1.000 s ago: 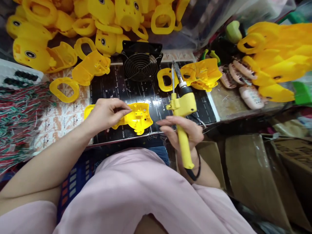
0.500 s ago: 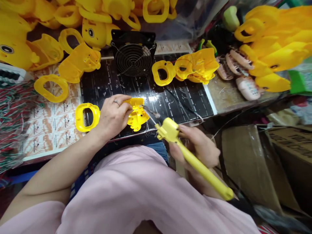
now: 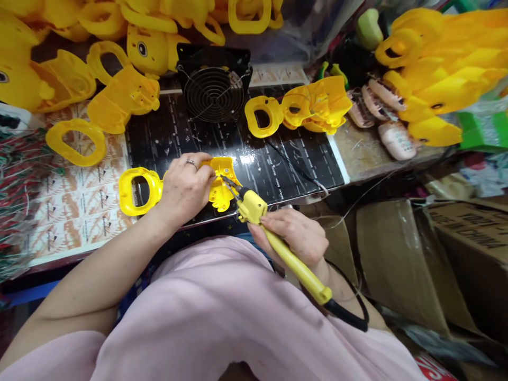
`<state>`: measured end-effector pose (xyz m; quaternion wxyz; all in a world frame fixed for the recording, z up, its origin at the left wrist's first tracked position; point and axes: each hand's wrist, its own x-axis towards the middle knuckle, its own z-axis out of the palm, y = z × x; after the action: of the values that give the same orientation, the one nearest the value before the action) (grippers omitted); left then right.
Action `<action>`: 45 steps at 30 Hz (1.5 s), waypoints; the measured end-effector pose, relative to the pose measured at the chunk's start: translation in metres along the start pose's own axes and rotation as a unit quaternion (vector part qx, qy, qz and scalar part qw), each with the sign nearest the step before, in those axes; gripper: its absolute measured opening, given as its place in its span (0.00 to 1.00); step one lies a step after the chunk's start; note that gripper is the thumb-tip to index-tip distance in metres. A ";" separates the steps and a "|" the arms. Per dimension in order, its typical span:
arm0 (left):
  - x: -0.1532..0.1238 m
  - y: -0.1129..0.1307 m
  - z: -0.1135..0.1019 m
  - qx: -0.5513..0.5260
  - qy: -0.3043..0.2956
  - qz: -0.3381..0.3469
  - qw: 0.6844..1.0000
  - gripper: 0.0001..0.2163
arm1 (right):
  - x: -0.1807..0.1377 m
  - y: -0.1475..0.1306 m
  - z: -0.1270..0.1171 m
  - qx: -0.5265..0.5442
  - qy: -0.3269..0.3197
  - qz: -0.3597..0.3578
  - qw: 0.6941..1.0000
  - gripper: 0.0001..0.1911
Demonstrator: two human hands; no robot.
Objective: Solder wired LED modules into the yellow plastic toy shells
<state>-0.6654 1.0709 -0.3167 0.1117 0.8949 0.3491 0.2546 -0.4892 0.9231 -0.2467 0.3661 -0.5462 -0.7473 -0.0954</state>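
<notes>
My left hand [image 3: 185, 185], with a ring on one finger, is closed over a yellow plastic shell [image 3: 221, 186] and presses it onto the black mat [image 3: 278, 161]; the shell's ring-shaped end [image 3: 137, 190] sticks out to the left of the hand. My right hand [image 3: 296, 235] grips the handle of a yellow soldering iron [image 3: 278, 241]. The iron's metal tip rests on the inside of the shell, just right of my left fingers. A black cord [image 3: 349, 315] runs from the iron's handle end.
A black fan [image 3: 214, 87] stands behind the mat. Heaps of yellow shells [image 3: 119, 100] fill the back left and back right [image 3: 444, 69]. Another shell [image 3: 317, 108] lies on the mat's far right. Pink keypads [image 3: 392, 135], wire bundles [image 3: 19, 174] and cardboard boxes [image 3: 397, 254] surround the bench.
The right hand swung the soldering iron from upright down to the shell, and its tip now rests inside it. The left hand kept holding the shell, turned on the mat.
</notes>
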 end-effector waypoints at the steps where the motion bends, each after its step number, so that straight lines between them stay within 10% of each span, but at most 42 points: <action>1: 0.000 0.000 0.000 -0.001 -0.003 -0.002 1.000 0.09 | 0.000 0.000 0.000 0.001 -0.003 -0.003 1.000 0.07; 19: 0.002 -0.002 -0.002 -0.004 -0.014 0.003 1.000 0.10 | -0.001 0.005 -0.022 0.009 0.029 0.035 0.999 0.10; 26: 0.000 -0.004 0.001 0.007 -0.014 0.002 1.000 0.09 | -0.005 0.008 -0.022 -0.024 0.040 0.083 0.995 0.30; 33: -0.001 -0.006 0.001 0.005 0.003 0.018 1.000 0.09 | -0.003 0.008 -0.016 0.032 0.026 0.041 0.998 0.10; 45: 0.001 -0.004 0.001 -0.001 -0.008 0.007 1.000 0.09 | 0.012 0.004 -0.011 0.031 -0.016 -0.003 0.999 0.10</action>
<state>-0.6667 1.0742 -0.3189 0.1131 0.8990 0.3421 0.2487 -0.4818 0.9278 -0.2316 0.3708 -0.5340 -0.7571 -0.0644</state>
